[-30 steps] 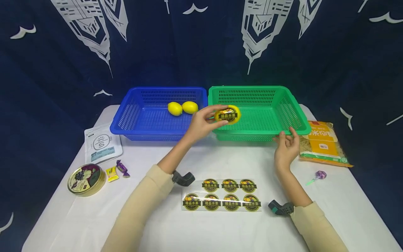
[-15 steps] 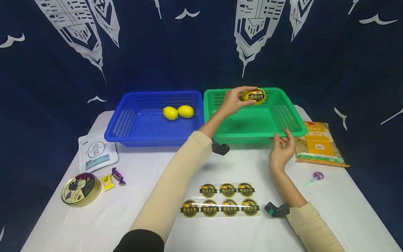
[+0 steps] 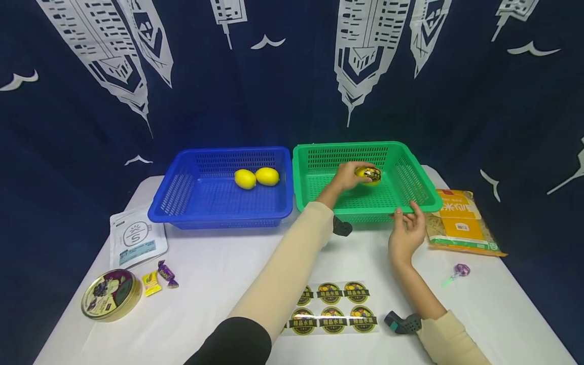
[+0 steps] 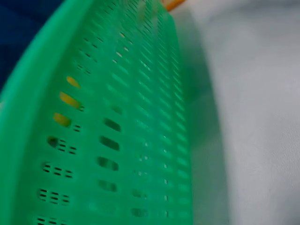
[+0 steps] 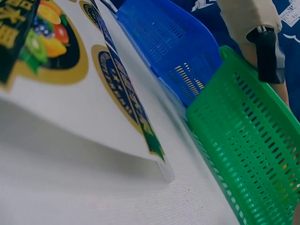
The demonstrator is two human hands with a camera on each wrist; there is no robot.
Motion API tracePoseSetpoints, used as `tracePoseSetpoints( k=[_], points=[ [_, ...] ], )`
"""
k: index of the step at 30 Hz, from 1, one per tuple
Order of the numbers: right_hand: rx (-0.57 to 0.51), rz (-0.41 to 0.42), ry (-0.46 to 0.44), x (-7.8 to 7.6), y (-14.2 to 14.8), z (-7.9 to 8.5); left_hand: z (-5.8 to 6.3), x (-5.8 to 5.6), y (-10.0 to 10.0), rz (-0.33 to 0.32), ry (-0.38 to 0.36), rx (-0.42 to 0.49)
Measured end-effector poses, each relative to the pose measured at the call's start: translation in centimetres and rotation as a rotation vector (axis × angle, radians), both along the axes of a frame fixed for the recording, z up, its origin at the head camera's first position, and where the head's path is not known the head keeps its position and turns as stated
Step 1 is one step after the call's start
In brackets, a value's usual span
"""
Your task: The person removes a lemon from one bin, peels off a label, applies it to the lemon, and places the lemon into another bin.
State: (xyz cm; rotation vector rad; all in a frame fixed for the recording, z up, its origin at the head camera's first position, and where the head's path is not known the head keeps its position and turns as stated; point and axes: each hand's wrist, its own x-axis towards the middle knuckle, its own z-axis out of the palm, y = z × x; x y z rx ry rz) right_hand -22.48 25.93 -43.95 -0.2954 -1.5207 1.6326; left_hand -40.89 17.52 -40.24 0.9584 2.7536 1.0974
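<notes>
My left hand (image 3: pixel 345 176) reaches over the front rim into the green basket (image 3: pixel 296 182) and holds a lemon (image 3: pixel 370 175) between thumb and fingers, low in the basket. A round black-and-gold fruit sticker covers the lemon's near side. My right hand (image 3: pixel 407 230) grips the basket's front rim near its right corner. In the left wrist view the basket's slotted wall (image 4: pixel 126 117) fills much of the picture, with bits of yellow showing through; the hand itself is hidden there. The sticker sheet (image 3: pixel 330 317) lies on the table, partly covered by the left forearm.
A blue basket (image 3: pixel 214 219) with two lemons (image 3: pixel 256 177) stands left of the green one. A white pouch (image 3: pixel 137 238), a round tin (image 3: pixel 111 294) and two wrapped candies (image 3: pixel 159 278) lie at left. At right are a yellow grain bag (image 3: pixel 463 223) and a lollipop (image 3: pixel 461 270).
My left hand has carried the lemon rightward from between the baskets, over the green basket, then down into it. The right hand keeps its place on the rim. The head view has tilted up slightly.
</notes>
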Motion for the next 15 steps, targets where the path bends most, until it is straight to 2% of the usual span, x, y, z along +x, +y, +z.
tracePoseSetpoints(
  k=[6, 11, 15],
  points=[
    [-0.007, -0.016, 0.019, -0.6, 0.5, -1.2, -0.6, 0.3, -0.1, 0.004, -0.051, -0.132],
    [-0.013, -0.04, 0.016, -1.2, 0.9, -2.1, -0.7, 0.5, -0.1, -0.055, -0.091, -0.243],
    [-0.016, -0.035, 0.031, -1.3, 1.0, -2.2, -0.7, 0.5, -0.1, -0.09, -0.13, -0.257]
  ],
)
